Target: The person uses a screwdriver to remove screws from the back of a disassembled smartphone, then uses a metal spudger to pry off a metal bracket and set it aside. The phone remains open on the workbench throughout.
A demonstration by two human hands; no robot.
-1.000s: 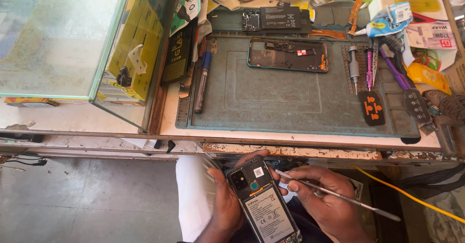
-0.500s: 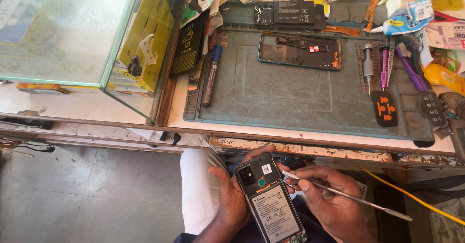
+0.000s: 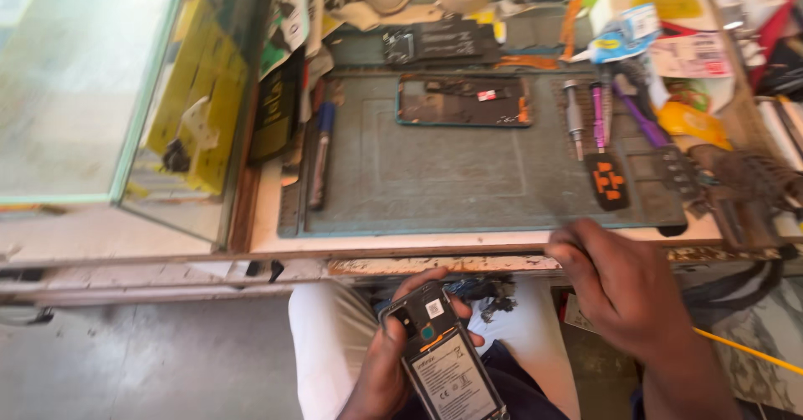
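My left hand [image 3: 381,370] grips an opened phone [image 3: 443,361] over my lap, its back cover off, so the battery and camera module show. My right hand [image 3: 619,290] is raised to the front edge of the bench, fingers curled, back of the hand toward the camera. Whether a tool sits in it is hidden. It hovers by the near right corner of the grey-green work mat [image 3: 435,177]. A second phone body [image 3: 464,100] lies open at the far side of the mat.
Screwdrivers [image 3: 574,117] and a black-and-orange tool [image 3: 607,181] lie at the mat's right; a blue pen [image 3: 320,148] at its left. A glass case [image 3: 84,77] holding a yellow box [image 3: 201,110] stands left. Clutter and a glue tube [image 3: 623,39] fill the back. A yellow cable [image 3: 740,346] runs lower right.
My right hand has left the phone and risen to the bench edge; the thin metal tool it held over the phone is no longer visible. The left hand keeps the phone.
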